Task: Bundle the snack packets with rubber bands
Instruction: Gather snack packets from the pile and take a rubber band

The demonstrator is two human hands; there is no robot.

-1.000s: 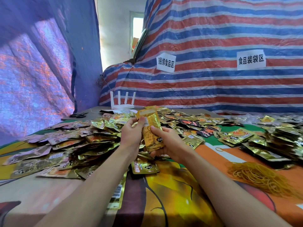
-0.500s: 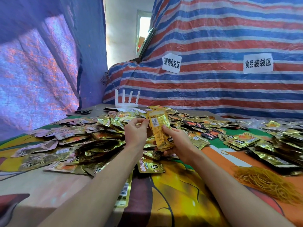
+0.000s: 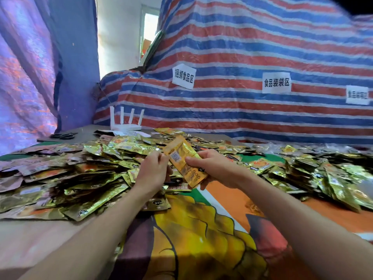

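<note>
A thin stack of gold snack packets [image 3: 184,161] stands tilted above the table, its top leaning toward 11 o'clock and its bottom corner toward 5 o'clock, a printed label facing the camera. The right hand [image 3: 217,168] grasps it from the 3 o'clock side, thumb pressed across the front and fingers wrapped behind. The left hand [image 3: 152,172] sits just beside the stack at 9 o'clock with its fingertips bunched at the upper left edge; whether they pinch the stack or only touch it cannot be told. A deep loose heap of packets [image 3: 70,174] spreads from 9 to 12 o'clock of the hands, and a second pile of packets [image 3: 327,174] lies at 3 o'clock. Both rest on a printed orange, yellow and green tablecloth [image 3: 201,239]. At 11 o'clock, beyond the heap, a white router [image 3: 126,120] stands with four antennas up, and black scissors [image 3: 62,135] lie at 10 o'clock. A red, white and blue striped tarp [image 3: 262,47] behind carries white paper signs [image 3: 276,82].
</note>
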